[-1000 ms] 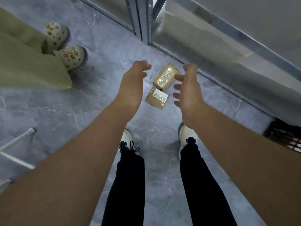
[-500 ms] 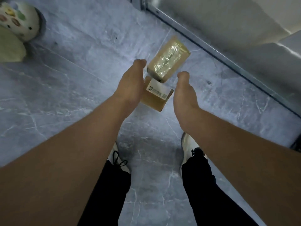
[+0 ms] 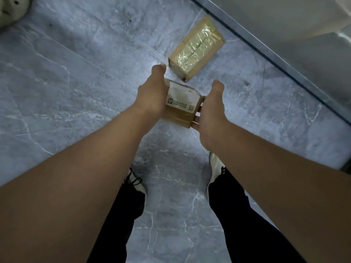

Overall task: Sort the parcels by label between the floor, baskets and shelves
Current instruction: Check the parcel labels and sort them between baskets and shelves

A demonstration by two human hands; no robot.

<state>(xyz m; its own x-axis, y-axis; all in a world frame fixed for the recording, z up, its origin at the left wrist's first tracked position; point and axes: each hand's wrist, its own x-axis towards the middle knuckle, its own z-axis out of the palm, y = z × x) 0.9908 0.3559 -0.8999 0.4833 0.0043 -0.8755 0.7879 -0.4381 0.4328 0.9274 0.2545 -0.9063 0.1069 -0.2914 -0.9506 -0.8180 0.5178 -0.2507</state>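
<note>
Change vs 0.5 s ago: L hand (image 3: 152, 95) & R hand (image 3: 210, 112) have closed in and now grip labelled parcel (image 3: 180, 106) between palms, R fingers curled under its edge. Taped parcel (image 3: 197, 48) lies just beyond L thumb, untouched on floor (image 3: 76, 82). Judgement: pick-up started, sorting pending.

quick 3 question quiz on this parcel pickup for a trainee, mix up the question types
1. True or false: the right hand grips the taped parcel.
2. Which parcel sits between the right hand and the left hand? A the taped parcel, B the labelled parcel, C neither.
3. Fill in: the taped parcel lies on the grey ____.
Key: 1 false; 2 B; 3 floor.
</note>
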